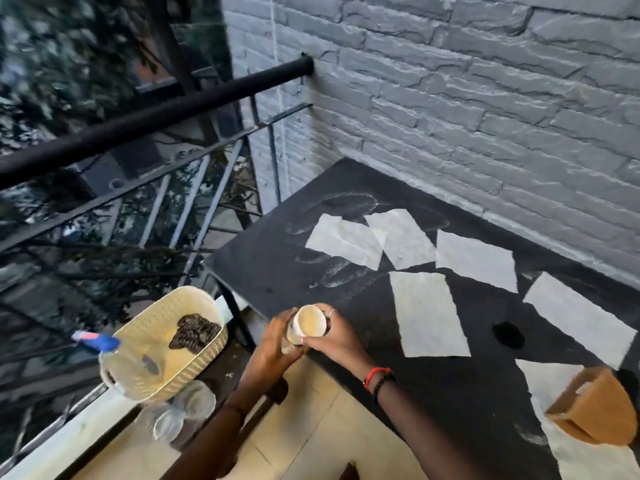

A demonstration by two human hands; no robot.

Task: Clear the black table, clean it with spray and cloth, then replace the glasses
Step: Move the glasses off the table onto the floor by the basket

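Observation:
The black table (277, 258) stands against a grey brick wall, with several white paper sheets (426, 313) spread over it and smeared dusty marks at its far left. At the table's near-left corner both hands hold a small glass (308, 323), tilted with its mouth toward me. My right hand (336, 337) grips the rim side. My left hand (273, 344) wraps the glass's base from below. A spray bottle (104, 344) with a blue and pink head lies by the basket on the left. A dark cloth (194, 334) lies inside that basket.
A cream woven basket (194, 368) sits on a low ledge left of the table. Clear glasses (183, 410) stand below it. A brown cardboard piece (592, 407) lies at the table's near-right. A black railing (145, 119) closes the left side.

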